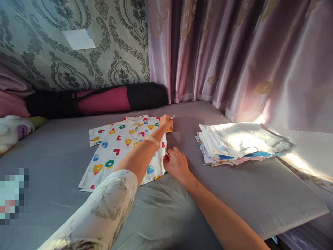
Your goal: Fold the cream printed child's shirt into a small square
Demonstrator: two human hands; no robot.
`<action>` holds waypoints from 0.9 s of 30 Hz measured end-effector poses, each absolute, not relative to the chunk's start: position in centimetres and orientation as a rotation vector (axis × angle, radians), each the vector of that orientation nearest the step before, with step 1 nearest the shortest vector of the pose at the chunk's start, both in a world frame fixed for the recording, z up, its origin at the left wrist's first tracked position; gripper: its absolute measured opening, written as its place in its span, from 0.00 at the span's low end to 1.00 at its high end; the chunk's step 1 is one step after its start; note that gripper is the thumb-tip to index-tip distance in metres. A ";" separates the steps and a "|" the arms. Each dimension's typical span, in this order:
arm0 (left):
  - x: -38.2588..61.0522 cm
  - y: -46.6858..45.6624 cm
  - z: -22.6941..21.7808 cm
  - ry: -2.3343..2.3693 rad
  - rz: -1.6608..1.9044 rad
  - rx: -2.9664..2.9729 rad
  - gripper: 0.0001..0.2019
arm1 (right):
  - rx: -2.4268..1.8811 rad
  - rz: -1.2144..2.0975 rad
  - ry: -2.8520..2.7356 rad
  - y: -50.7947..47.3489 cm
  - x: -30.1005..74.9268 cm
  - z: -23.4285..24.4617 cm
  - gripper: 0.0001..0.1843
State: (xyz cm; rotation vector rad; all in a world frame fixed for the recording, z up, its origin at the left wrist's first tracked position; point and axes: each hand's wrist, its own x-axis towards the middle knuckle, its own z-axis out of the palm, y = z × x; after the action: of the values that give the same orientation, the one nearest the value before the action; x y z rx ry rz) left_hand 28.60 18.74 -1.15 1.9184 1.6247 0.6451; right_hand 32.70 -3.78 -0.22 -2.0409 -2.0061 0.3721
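A small white shirt [117,146] printed with coloured shapes lies flat on the grey bed sheet [62,156]. My left hand [165,121] reaches across it and pinches the shirt's far right sleeve edge. My right hand [176,162] rests with curled fingers on the shirt's right side seam, near the hem. A pale bangle sits on my left wrist.
A stack of folded clothes [241,144] lies to the right in sunlight. A black and pink bolster [99,100] runs along the patterned wall. Mauve curtains [234,52] hang behind. A soft toy [13,130] sits at the far left.
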 end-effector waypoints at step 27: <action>12.2 15.9 -1.7 1.495 1.319 0.718 0.19 | -1.388 0.266 -2.426 -5.9 30.3 -0.5 0.20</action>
State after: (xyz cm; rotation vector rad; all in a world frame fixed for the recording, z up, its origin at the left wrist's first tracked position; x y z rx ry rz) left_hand 12.18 15.87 -1.70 0.7178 1.4951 1.3194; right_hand 30.26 -5.93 -0.46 -1.3877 -2.4263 0.2657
